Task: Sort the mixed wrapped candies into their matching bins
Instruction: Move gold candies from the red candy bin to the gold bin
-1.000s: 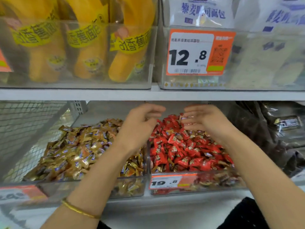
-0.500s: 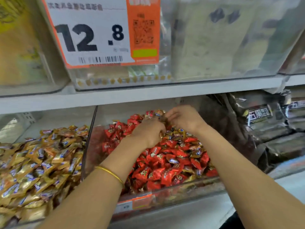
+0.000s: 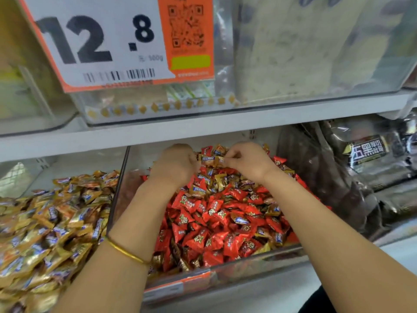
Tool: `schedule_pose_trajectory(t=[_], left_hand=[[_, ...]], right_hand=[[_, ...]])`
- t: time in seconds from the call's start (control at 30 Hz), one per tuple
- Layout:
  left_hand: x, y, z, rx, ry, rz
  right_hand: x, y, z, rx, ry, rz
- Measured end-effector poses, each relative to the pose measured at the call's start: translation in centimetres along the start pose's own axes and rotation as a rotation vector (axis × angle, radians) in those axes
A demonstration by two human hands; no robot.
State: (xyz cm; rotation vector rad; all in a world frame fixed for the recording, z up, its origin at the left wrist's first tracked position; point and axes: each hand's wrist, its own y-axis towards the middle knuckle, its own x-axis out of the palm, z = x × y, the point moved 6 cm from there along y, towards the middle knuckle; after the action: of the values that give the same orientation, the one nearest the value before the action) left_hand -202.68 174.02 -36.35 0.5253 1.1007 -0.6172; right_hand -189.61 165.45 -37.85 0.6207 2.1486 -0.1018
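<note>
White shop shelving (image 3: 158, 136) fills our view, and we reach into its lower level with both arms. Nearest us, a thin gold bangle (image 3: 126, 253) circles our left wrist. Below it, the clear plastic bin with an orange price strip on its front (image 3: 180, 288) holds a heap of red triangular wrapped candies (image 3: 216, 222), with gold-and-blue wrapped candies (image 3: 212, 184) scattered among them toward the back. Just beside it on the left, a second bin is piled with gold foil-wrapped candies (image 3: 49, 227). Farther in, our left hand (image 3: 178, 166) and right hand (image 3: 248, 161) meet over the back of the red heap; both hands are narrowly curled, fingers pinched on a small cluster of gold candies (image 3: 213, 160) between them. To the right lie dark glossy packets (image 3: 370, 163). Above, on the upper shelf, a clear box carries a large white and orange price tag reading 12.8 (image 3: 117, 41).
</note>
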Motion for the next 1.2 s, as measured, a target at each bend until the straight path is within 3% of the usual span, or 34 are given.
schedule_pose_trajectory(t=[0.17,0.3,0.43,0.53,0.7,0.83,0.93,1.1,1.2], left_hand=[[-1.2,-0.9,1.1,0.009,-0.349,0.12],[-0.6,-1.1,1.3,-0.005,-0.552,0.055],[1.2,-1.5,2.2,0.086,-0.258,-0.126],[1.4,-1.8,1.7,0.071,-0.077,-0.201],[2.1,-2.2,1.1,0.073,0.079,-0.316],[2.9,-2.0,1.0,0.095,0.136,-0.329],[3.4,-1.9,0.7,0.076,0.157,-0.322],[3.6,-1.8,0.7,0.042,0.149,-0.276],[3.3,-1.9,0.6,0.019,0.118,-0.248]], right_hand=[[0.4,-0.8,-0.2,0.078,0.229,-0.048],[1.3,-0.4,-0.9,0.01,-0.007,-0.107],[3.0,-0.5,-0.5,-0.026,-0.201,-0.247],[3.0,-0.4,-0.4,-0.084,-0.255,-0.188],[0.9,-0.2,0.3,0.02,0.118,-0.077],[-0.6,-0.5,1.0,0.121,0.261,-0.001],[-1.3,-0.4,1.3,0.116,0.099,0.043],[0.4,-0.6,2.4,0.135,-0.249,-0.186],[0.9,-0.6,2.4,0.107,-0.355,-0.233]])
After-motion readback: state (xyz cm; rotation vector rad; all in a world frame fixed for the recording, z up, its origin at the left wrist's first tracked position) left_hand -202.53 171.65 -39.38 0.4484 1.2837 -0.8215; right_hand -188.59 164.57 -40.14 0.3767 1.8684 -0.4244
